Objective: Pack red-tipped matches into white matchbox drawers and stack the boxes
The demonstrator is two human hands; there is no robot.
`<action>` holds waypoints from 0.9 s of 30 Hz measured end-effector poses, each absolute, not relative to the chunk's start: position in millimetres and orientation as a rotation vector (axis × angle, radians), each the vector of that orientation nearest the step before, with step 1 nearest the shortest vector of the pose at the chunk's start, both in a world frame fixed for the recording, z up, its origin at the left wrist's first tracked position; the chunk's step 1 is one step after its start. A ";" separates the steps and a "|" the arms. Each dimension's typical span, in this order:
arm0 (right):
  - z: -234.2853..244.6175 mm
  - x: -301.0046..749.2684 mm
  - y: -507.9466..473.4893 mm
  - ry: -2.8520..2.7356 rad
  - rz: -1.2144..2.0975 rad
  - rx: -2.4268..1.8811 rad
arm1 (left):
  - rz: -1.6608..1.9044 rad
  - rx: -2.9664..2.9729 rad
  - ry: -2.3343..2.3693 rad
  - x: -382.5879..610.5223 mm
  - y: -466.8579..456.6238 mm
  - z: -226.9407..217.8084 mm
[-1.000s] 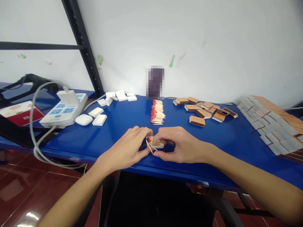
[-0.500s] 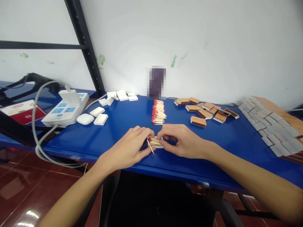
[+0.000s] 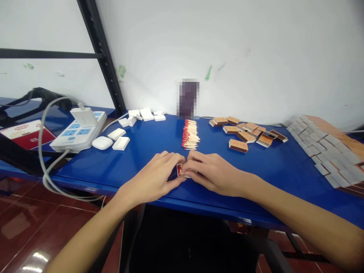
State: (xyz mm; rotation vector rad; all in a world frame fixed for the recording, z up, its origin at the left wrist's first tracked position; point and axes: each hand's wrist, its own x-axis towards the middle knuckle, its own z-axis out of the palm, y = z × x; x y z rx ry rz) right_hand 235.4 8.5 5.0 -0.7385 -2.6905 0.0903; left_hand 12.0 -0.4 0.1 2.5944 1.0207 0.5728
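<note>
My left hand (image 3: 155, 175) and my right hand (image 3: 212, 171) meet at the near middle of the blue table (image 3: 148, 151). Between their fingertips sits a small tray of red-tipped matches (image 3: 180, 170), mostly covered by my right fingers. Both hands are closed on it, the left from its left end, the right over its top. Just beyond lies a neat row of loose matches (image 3: 190, 134).
White inner trays (image 3: 121, 143) lie at the back left beside a white earbud case (image 3: 102, 142) and a power strip (image 3: 78, 131) with a grey cable. Orange matchbox sleeves (image 3: 246, 134) lie scattered at the back right. Packed boxes (image 3: 327, 149) are stacked at the far right.
The stray matches that stuck out of the tray's left end are now tucked in. My right fingers slid left over the tray, covering most of it.
</note>
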 end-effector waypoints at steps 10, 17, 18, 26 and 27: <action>10.0 238.7 7.2 -2.636 0.067 -0.829 | 0.579 2.624 0.989 12.3 -0.2 1.1; 1.2 250.3 36.6 -2.390 -0.042 -1.182 | 0.530 2.676 0.974 12.9 1.9 0.3; -1.2 250.9 42.0 -2.378 -0.051 -1.237 | 0.529 2.676 0.977 13.0 2.2 0.4; -7.9 246.1 52.7 -2.406 0.073 -1.386 | 0.520 2.670 0.990 13.3 2.1 1.4; -7.8 246.1 51.9 -2.402 0.085 -1.382 | 0.528 2.671 0.987 13.1 1.7 1.4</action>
